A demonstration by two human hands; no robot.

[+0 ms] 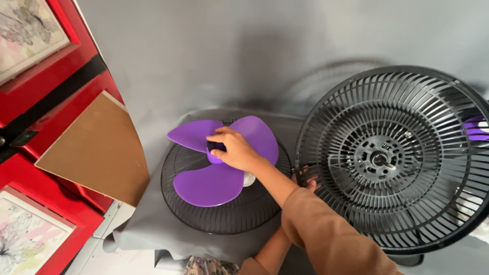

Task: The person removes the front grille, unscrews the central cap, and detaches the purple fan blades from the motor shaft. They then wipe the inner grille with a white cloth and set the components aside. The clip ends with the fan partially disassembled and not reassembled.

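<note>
Head view, looking down. Right hand point(235, 148) lies on the hub of a purple fan blade point(219, 179), fingers curled over a dark cap point(216, 146) at the blade's centre; the fingers are closed round the cap, though how firmly they grip cannot be told. The blade has three lobes, two pointing up-left and up-right, one toward the lower left. It sits within a round black wire guard point(224, 216) lying flat on grey cloth point(147, 224); a small white part point(249, 179) shows just beneath the wrist. Right forearm in a tan sleeve point(326, 237) crosses from lower right. Left hand point(307, 181) is mostly hidden behind the right forearm: only fingertips show, resting at the left rim of a large black plastic grille point(407, 153) that stands just right of the wire guard. Whether those fingers clasp the rim or only touch it cannot be told. The grille has radial slats and a central hub with a short metal shaft point(383, 161); a patch of purple point(476, 128) shows through the slats at the far right. Left of the cloth: a red frame point(30, 109) with butterfly prints, and a brown board point(99, 147) leaning against it
</note>
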